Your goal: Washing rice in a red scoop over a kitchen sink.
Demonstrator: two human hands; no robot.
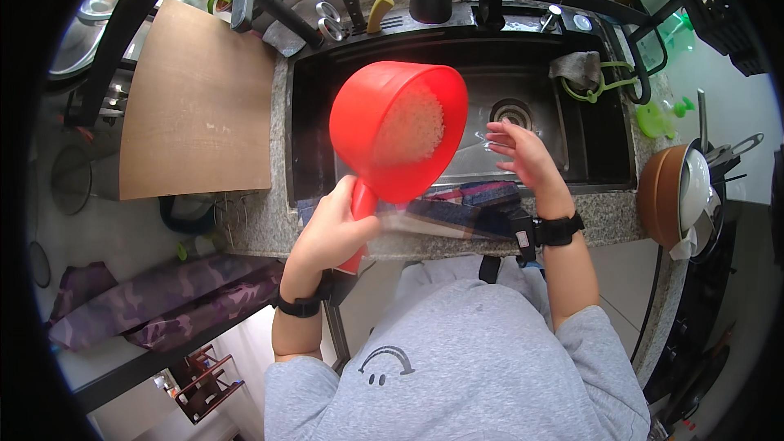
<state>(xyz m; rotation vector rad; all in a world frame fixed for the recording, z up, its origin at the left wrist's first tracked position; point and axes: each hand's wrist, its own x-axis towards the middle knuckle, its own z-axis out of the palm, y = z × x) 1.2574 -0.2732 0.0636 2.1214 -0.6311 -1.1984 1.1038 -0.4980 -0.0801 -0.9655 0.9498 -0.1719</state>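
My left hand grips the handle of a red plastic ladle-like scoop, which is raised above the left part of the black sink. The scoop is tilted so that its mouth faces right, and white grains that look like rice lie inside it. To the right, my right hand is held over the sink near the drain, fingers apart and holding nothing. A striped cloth lies along the sink's front edge, below the scoop and between my forearms.
A wooden board lies left of the sink. Scissors and knives stand behind it, beside the black faucet. A grey cloth hangs on a green holder at the right. Brown and white bowls stand on the right counter.
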